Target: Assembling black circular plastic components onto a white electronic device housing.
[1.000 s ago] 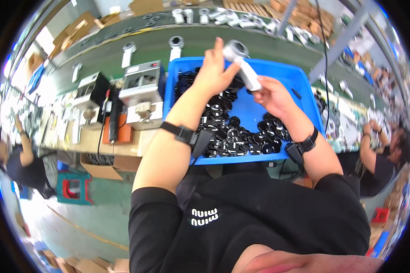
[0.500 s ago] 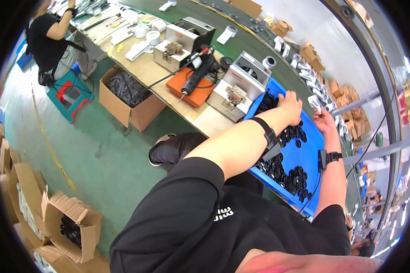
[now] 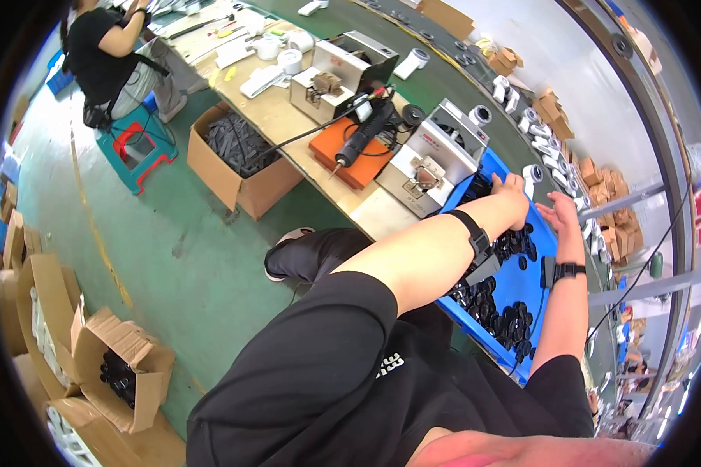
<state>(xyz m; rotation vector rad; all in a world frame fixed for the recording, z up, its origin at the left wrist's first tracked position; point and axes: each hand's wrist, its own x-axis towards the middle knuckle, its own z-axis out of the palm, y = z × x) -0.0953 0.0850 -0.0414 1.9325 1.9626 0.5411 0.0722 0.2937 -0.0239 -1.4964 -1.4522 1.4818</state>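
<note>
My left hand (image 3: 511,201) reaches over the far end of a blue tray (image 3: 503,268), its fingers partly hidden by the hand itself. Right beside those fingers stands a white plastic part with a round grey-ringed head (image 3: 532,176); whether the fingers grip it is unclear. My right hand (image 3: 561,212) is at the tray's far right edge, open, fingers spread toward the white part. Round black caps (image 3: 514,323) lie in loose heaps in the tray, some under my left forearm.
Two metal benchtop devices (image 3: 424,175) and an orange block with a black electric screwdriver (image 3: 364,134) stand left of the tray. White parts (image 3: 549,146) line the green conveyor. A carton of grey strips (image 3: 241,144) sits below the table. A seated person (image 3: 105,50) works far left.
The white part has gone from my right hand's fingertips to beside my left hand. My right hand's fingers have spread. The whole view has shifted slightly.
</note>
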